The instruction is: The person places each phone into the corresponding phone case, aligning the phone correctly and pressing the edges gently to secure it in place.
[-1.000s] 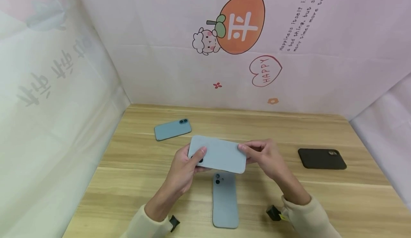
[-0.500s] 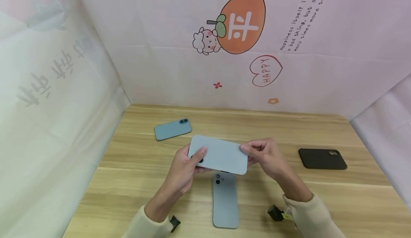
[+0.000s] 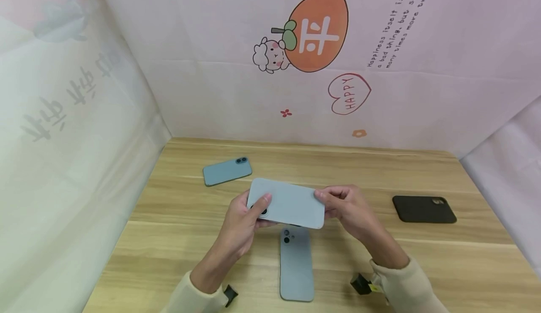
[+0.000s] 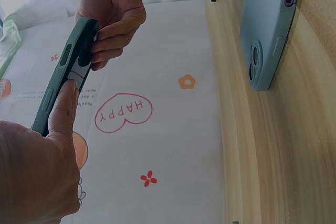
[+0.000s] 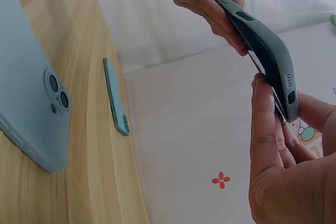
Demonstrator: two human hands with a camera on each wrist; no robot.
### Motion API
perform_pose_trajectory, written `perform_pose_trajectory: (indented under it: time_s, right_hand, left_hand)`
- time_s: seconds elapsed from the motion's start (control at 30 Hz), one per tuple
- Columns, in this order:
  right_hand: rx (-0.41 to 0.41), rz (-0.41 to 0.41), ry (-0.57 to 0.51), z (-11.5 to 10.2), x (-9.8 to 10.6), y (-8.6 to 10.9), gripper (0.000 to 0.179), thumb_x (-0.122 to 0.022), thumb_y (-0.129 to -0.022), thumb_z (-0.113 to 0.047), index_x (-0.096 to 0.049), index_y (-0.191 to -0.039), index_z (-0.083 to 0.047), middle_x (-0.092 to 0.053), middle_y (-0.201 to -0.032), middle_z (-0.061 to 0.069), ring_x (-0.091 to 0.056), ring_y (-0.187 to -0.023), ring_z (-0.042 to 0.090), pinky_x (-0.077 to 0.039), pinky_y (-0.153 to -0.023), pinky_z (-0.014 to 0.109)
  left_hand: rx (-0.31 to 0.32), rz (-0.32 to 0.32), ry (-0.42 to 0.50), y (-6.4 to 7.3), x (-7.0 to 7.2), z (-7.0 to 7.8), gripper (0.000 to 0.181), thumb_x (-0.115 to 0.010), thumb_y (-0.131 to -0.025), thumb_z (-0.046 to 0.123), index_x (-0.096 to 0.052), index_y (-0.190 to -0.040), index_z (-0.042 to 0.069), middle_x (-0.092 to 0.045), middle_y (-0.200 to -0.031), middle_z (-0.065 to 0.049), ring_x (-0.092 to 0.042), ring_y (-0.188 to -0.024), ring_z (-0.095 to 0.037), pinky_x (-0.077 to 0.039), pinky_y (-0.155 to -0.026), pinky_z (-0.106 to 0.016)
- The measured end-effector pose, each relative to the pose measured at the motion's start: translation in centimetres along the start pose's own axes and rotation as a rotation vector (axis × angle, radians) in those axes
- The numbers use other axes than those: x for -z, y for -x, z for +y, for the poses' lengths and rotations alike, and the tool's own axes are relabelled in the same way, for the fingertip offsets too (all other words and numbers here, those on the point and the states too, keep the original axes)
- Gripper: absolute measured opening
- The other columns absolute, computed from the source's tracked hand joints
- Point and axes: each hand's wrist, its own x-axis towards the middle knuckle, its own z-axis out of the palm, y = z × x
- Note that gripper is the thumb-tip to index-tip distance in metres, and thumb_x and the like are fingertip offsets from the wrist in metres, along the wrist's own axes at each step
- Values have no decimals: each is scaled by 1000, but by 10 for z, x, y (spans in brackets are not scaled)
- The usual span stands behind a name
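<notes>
Fingers (image 3: 263,203) of the left hand (image 3: 239,221) and right hand (image 3: 350,207) grip one cased phone (image 3: 293,204) above the table (image 3: 169,252). Around it lie three things: one grey-blue phone (image 3: 297,271) nearer the person, one teal phone (image 3: 225,172) beyond its left end, one black case (image 3: 416,209) well to its right. Almost nothing differs from half a second ago.

The case (image 3: 293,205) is pale blue and round-cornered, held raised by both ends, back upward, lens end left, slots along its edge.

Wood-grain table (image 3: 160,247), printed walls (image 3: 211,102), seemingly fabric
</notes>
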Motion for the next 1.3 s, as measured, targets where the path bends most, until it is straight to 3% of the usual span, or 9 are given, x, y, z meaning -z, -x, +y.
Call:
perform_pose_trajectory:
  time_s: [0.27, 0.57, 0.73, 1.03, 1.3]
  right_hand:
    - [-34, 38, 47, -1, -5, 2, 20, -68, -105, -12, -75, -106, 7, -76, -102, 7, -74, -88, 20, -65, -73, 34]
    - [-82, -59, 40, 3, -12, 5, 41, -68, -105, -15, -61, -127, 20, -76, -109, 20, -78, -92, 26, -65, -82, 41]
    - [-113, -96, 38, 5, -14, 6, 40, -67, -106, -17, -64, -121, 20, -78, -99, 23, -79, -89, 24, -65, -82, 42]
    - [-126, -146, 42, 8, -16, 7, 34, -64, -108, -21, -67, -113, 12, -79, -97, 19, -80, -89, 25, -63, -84, 50]
    - [-96, -160, 44, 11, -16, 8, 42, -64, -108, -18, -61, -116, 23, -80, -95, 18, -80, -86, 23, -63, -83, 50]
  left_hand:
    - [-6, 32, 0, 0, -1, 1, 37, -54, -112, 12, -51, -146, -4, -59, -136, -26, -68, -121, -34, -62, -94, -44]
    - [-27, 50, 27, -2, -1, -1, 38, -54, -112, 13, -51, -146, -4, -57, -139, -26, -66, -123, -35, -61, -96, -45]
    - [-32, 62, 36, -4, -1, -2, 37, -55, -112, 12, -52, -144, -4, -59, -138, -27, -67, -122, -35, -61, -96, -46]
    - [-28, 57, 46, -5, 0, -2, 36, -52, -113, 13, -51, -145, -3, -58, -139, -25, -67, -122, -31, -61, -96, -45]
    - [-20, 46, 79, -3, 1, -2, 37, -50, -113, 12, -49, -147, -4, -56, -141, -26, -66, -125, -33, -60, -97, -46]
